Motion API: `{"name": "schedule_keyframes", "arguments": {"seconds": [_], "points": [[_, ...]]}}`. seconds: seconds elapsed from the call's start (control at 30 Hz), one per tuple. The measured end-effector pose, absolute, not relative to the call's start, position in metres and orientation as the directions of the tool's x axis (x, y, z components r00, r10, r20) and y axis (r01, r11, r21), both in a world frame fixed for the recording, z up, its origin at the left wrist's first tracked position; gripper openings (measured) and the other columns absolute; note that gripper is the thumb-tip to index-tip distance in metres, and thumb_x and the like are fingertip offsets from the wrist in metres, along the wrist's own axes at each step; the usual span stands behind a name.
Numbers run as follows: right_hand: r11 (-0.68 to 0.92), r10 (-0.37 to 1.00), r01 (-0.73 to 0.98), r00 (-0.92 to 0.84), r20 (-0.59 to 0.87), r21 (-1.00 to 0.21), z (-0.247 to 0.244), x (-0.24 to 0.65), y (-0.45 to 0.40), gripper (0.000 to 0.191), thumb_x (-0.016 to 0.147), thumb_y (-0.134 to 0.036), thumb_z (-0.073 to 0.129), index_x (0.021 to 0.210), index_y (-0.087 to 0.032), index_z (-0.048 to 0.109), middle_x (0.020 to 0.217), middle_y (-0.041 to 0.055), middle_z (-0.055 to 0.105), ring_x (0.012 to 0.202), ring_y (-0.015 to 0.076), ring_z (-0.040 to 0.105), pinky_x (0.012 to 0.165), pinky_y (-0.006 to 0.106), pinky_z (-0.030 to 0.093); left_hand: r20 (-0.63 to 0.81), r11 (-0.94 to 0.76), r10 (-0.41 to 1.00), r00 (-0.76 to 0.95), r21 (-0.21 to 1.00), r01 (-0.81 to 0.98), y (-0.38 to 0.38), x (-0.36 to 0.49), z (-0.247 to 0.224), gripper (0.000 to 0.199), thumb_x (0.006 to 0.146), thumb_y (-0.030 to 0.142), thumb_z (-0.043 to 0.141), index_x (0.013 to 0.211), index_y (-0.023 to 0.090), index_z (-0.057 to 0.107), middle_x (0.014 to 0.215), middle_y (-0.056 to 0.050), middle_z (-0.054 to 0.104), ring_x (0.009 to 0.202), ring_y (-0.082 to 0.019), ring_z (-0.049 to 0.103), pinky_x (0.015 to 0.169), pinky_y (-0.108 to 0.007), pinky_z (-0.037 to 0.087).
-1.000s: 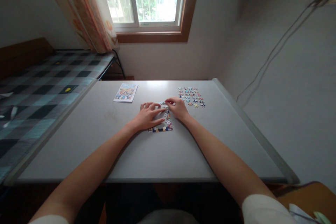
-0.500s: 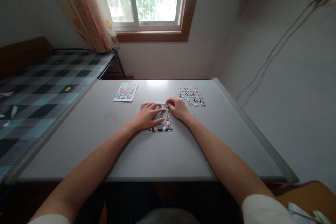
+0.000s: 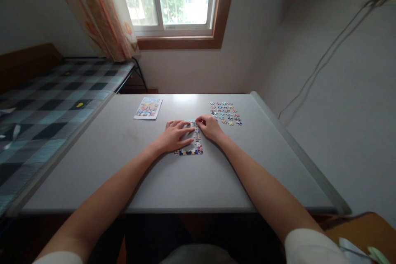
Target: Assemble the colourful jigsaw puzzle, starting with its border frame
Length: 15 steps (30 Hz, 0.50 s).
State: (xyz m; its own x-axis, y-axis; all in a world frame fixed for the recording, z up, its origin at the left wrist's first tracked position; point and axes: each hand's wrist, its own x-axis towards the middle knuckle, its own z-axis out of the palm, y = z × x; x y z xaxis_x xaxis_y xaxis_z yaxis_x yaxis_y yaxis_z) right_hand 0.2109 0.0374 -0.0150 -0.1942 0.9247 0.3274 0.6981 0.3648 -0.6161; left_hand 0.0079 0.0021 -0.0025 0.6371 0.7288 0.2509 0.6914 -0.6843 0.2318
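Observation:
A partly joined jigsaw puzzle [image 3: 198,140] lies on the table, its right side and bottom edge showing as a border around a bare middle. My left hand [image 3: 173,136] rests flat over its left part, fingers spread toward the right and covering that side. At the upper right corner of the border, my right hand [image 3: 210,127] has thumb and fingers pinched together on a small puzzle piece, mostly hidden by the fingertips. Loose puzzle pieces [image 3: 225,108] are laid out in rows just beyond my right hand.
A printed picture sheet [image 3: 148,108] lies at the back left of the grey table [image 3: 154,189]. A bed with a checked cover [image 3: 93,76] stands to the left. A cable [image 3: 321,64] hangs along the right wall, and a window [image 3: 182,0] is ahead.

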Motion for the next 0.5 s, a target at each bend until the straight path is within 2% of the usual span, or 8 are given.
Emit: {"name": "schedule_keyframes", "arguments": {"seconds": [0.23,0.5], "points": [[0.345,0.927,0.741,-0.173,0.334,-0.576,-0.0169,0.2084,0.0346,0.013,0.082,-0.017,0.06,0.084,-0.018,0.073,0.082,0.0048,0.065,0.079,0.0163,0.059,0.081,0.029,0.044,0.238,-0.699,0.715,0.658,0.23,0.677,0.0044,0.0076,-0.0045,0.046,0.088,0.053,0.052,0.129,0.032,0.058,0.142,-0.004,0.048,0.13,-0.028,0.041,0.109,-0.045,0.023],[0.353,0.92,0.748,-0.171,0.352,-0.562,-0.0158,0.2067,0.0335,0.014,0.081,-0.016,0.058,0.082,-0.018,0.072,0.08,0.0039,0.064,0.077,0.0158,0.058,0.081,0.029,0.044,0.202,-0.692,0.722,0.662,0.237,0.682,0.0038,0.007,-0.0031,0.055,0.09,0.057,0.046,0.138,0.03,0.047,0.146,-0.004,0.044,0.137,-0.028,0.034,0.111,-0.046,0.019]]}}
